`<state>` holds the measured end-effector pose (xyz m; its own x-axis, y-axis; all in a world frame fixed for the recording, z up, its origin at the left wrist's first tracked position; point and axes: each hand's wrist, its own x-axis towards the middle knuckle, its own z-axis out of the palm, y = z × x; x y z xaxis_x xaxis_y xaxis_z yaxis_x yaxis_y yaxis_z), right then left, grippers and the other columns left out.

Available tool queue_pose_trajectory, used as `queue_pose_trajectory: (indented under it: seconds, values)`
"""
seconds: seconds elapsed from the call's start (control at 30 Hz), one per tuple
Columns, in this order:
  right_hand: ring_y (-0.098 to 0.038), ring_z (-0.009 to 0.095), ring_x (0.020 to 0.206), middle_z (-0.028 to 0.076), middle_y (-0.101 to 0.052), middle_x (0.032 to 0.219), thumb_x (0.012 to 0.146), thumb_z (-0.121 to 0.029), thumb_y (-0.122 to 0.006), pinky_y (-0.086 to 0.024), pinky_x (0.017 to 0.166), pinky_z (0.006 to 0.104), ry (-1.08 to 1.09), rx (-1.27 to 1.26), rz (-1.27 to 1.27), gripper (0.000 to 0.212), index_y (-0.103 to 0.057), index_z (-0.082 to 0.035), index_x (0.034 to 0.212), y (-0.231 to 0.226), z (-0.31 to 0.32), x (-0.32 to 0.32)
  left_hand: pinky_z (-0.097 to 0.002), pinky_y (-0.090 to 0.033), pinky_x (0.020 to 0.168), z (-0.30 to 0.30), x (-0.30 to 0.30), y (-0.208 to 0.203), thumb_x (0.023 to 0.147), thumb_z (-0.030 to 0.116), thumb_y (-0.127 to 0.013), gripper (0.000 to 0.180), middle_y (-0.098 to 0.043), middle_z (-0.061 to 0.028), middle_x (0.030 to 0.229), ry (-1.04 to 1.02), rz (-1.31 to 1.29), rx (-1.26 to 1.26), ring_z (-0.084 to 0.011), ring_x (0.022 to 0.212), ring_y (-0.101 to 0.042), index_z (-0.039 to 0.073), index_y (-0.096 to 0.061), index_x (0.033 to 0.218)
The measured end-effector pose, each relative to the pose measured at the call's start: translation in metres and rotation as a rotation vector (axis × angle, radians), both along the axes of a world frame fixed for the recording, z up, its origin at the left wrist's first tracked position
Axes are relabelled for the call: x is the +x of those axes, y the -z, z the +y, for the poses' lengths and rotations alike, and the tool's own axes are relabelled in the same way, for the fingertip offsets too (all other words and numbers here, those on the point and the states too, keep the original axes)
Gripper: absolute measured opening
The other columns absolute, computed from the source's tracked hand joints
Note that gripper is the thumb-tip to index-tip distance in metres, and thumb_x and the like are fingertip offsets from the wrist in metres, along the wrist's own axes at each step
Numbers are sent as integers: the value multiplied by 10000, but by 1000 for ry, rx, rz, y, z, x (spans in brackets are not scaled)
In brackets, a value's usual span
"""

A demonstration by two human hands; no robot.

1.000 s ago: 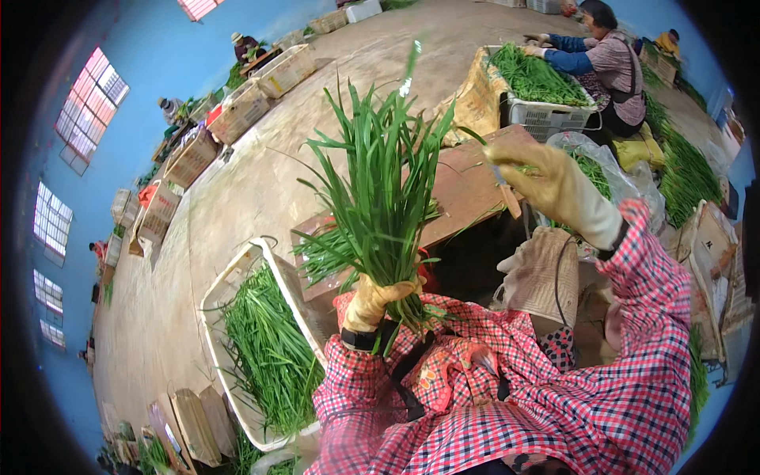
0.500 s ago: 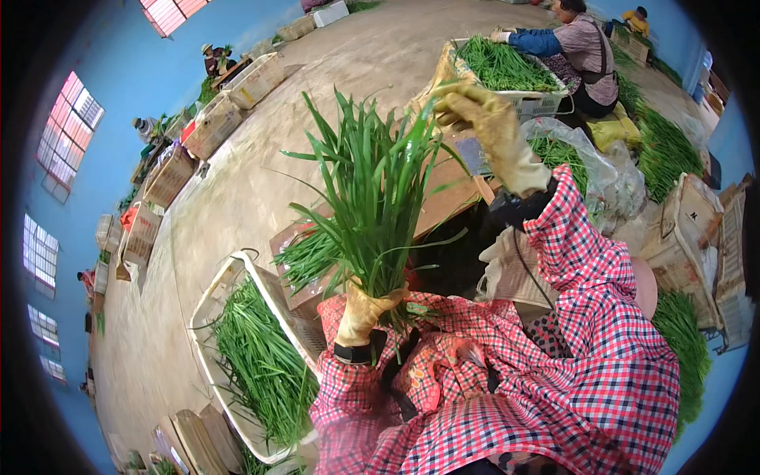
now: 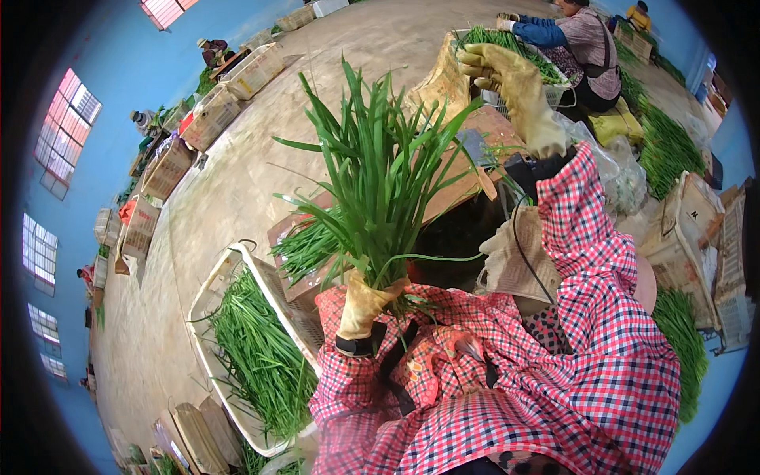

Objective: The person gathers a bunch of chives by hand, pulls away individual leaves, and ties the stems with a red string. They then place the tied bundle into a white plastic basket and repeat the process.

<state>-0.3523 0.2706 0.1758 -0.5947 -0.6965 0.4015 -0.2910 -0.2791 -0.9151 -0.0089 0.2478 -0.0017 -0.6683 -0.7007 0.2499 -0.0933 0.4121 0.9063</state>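
Note:
In my gloved left hand (image 3: 366, 310) is a thick upright bunch of garlic chives (image 3: 376, 182). The fist is wrapped round its lower end, and the long flat green leaves fan out above. My right hand (image 3: 511, 91), in a similar yellowish glove, is raised beyond and to the right of the leaf tips, apart from the bunch. Its fingers are loosely bent and spread, with nothing visible held; the thumb is hard to make out. More chives (image 3: 309, 249) lie on a low brown board (image 3: 289, 226) behind the bunch.
A white crate (image 3: 207, 348) filled with chives stands at my left. Ahead right, a co-worker (image 3: 586, 51) sits by another crate of greens. A clear plastic bag (image 3: 625, 178) and piles of chives (image 3: 669, 150) lie at the right. More crates (image 3: 212, 117) line the left wall.
My right hand has moved up and right, away from the leaf tips. The bunch stays in my left hand, its leaves spread a little wider. The co-worker's hands have shifted.

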Motion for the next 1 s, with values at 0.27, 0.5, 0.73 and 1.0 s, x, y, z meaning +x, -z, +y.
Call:
queue_pose_trajectory:
  seconds: [0.27,0.5,0.73,1.0]
  values:
    - [-690,187,838,133,-731,1051,998,-447,-563,-564,851,318,-375,-44,-44,435,-685,-50,1127,29,-5,-8,-308,-551,707,-3,-1,4,819,144,-794,238,-745,-76,880,30,-52,-174,-176,767,-702,15,-700,996]
    - [-641,134,818,100,-662,1070,1001,-354,-596,-551,697,269,-1049,-337,-219,443,-576,-28,1300,60,-46,-33,-300,-542,667,1,-4,12,818,170,-800,228,-739,-92,826,-7,-136,-23,-161,735,-695,12,-707,956]
    - [-722,146,807,99,-760,989,962,-263,-671,-608,688,242,-147,61,457,259,-745,-38,1066,-3,-33,-6,-365,-539,701,0,-18,5,805,217,-763,274,-725,-138,843,-145,-175,-66,-241,760,-697,20,-687,980]
    - [-739,212,897,123,-747,1060,979,-167,-628,-628,764,316,-255,-573,482,216,-703,-18,1117,1,14,41,-306,-508,612,-12,-34,-5,795,120,-742,213,-689,-78,764,-166,42,588,-177,660,-652,-3,-667,951]
